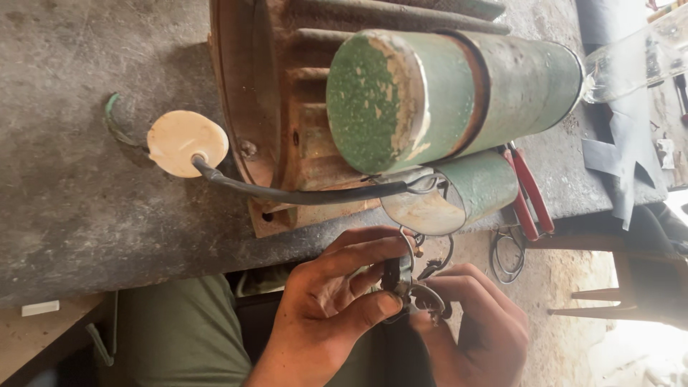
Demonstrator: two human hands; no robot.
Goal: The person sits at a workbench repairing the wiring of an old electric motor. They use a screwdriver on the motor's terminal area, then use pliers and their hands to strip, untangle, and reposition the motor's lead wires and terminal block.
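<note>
Pinched between left hand (337, 297) and right hand (469, 326): 1 small dark metal clip (403, 285), below the bench edge (107, 265), long axis roughly upright in view. Above, green cylinder (459, 93) lying sideways; black cable (301, 193) running to white disc (188, 142).

My bare left hand (337, 297) and right hand (473, 322) are grimy, sleeveless at the wrists; my olive-green cloth trousers (179, 333) show below.

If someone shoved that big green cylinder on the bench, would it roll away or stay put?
The green cylinder probably stays put: it looks joined to a rusty ribbed metal housing resting on the bench. Likely heavy, given its bulk. Its flaking paint may feel rough, not slippery.
</note>
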